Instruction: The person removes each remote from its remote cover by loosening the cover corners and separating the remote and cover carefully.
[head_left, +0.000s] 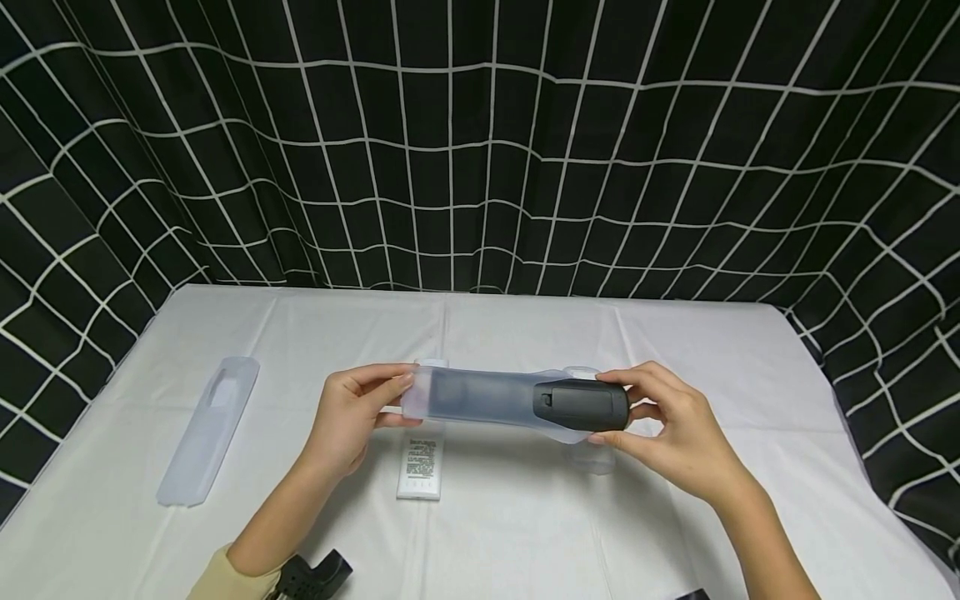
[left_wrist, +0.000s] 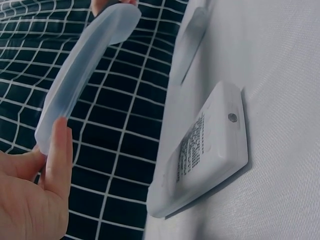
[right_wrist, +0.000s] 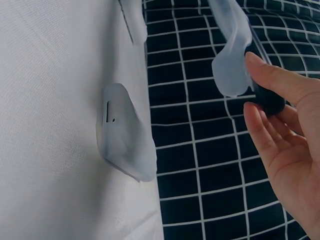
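Dark remote control (head_left: 581,406) partly inside a translucent sleeve (head_left: 480,396), both raised over the table (head_left: 517,533). The sleeve is probably light, soft and slightly grippy, the remote stiff; opposite ends appear the surest holds. The left hand (head_left: 348,417) pinches the sleeve's narrow end; the right hand (head_left: 671,425) grips the remote's exposed end, thumb on its near side, fingers on its far side. The table's far edge lies well beyond.
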